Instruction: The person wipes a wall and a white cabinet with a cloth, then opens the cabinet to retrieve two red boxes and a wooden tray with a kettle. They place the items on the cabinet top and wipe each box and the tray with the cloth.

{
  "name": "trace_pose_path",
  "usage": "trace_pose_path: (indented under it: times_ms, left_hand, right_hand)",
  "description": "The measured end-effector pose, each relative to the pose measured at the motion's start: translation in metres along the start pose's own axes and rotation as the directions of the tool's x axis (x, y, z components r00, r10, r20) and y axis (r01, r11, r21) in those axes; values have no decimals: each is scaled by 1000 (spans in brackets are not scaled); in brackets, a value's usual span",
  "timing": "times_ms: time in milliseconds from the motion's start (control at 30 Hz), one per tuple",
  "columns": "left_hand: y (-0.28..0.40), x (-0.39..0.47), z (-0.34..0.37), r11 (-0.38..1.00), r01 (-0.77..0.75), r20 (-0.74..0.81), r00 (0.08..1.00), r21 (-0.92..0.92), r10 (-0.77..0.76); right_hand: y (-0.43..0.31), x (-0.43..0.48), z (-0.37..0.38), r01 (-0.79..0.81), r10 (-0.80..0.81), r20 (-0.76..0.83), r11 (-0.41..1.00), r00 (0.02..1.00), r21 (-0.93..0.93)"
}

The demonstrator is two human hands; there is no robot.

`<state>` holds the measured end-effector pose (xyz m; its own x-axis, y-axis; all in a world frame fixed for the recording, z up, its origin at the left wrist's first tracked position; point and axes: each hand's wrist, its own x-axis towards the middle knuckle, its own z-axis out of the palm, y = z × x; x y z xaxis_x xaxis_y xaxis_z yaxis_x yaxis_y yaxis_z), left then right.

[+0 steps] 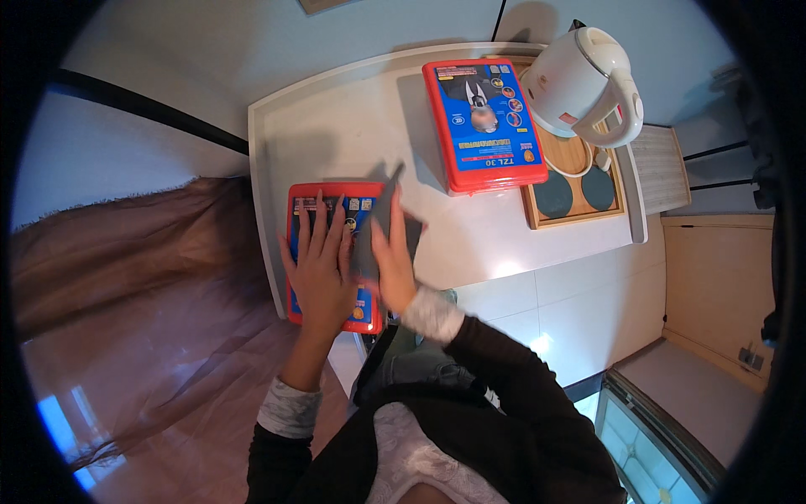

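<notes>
A red plastic box with a blue printed label lies flat near the table's left end. My left hand rests palm down on its lid, fingers spread and holding nothing. Along the box's right side, my right hand grips a folded dark grey cloth, slightly blurred, its upper corner sticking up. Part of the label is hidden by the hand and the cloth. A second red box of the same kind, its label picturing pliers, is farther back to the right, apart from both hands.
A white electric kettle stands on a wooden tray at the right, with dark round coasters and a coiled white cord. The white table has a raised rim. Brown sheer fabric hangs at the left.
</notes>
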<state>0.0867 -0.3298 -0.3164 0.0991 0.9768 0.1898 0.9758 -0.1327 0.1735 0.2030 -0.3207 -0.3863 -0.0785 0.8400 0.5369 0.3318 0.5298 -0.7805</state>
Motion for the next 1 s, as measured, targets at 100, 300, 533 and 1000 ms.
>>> trace_pose_path:
  times_ms: [100,300,533,1000]
  left_hand:
    - [2,1,1,1000,26,-8,1000,0,-26]
    - [2,1,0,1000,4,-31,999,-27,-5]
    - [-2,-2,-1,1000,3,-4,1000,-29,-3]
    - [-4,-1,1,999,-8,-40,999,-34,6]
  right_hand:
    - [-45,-54,5,-485,499,183,586,847,649]
    - [-49,-64,-6,-498,456,214,717,864,488]
    - [47,35,5,-432,374,227,676,899,597]
    - [-16,-37,10,-525,505,211,633,837,569]
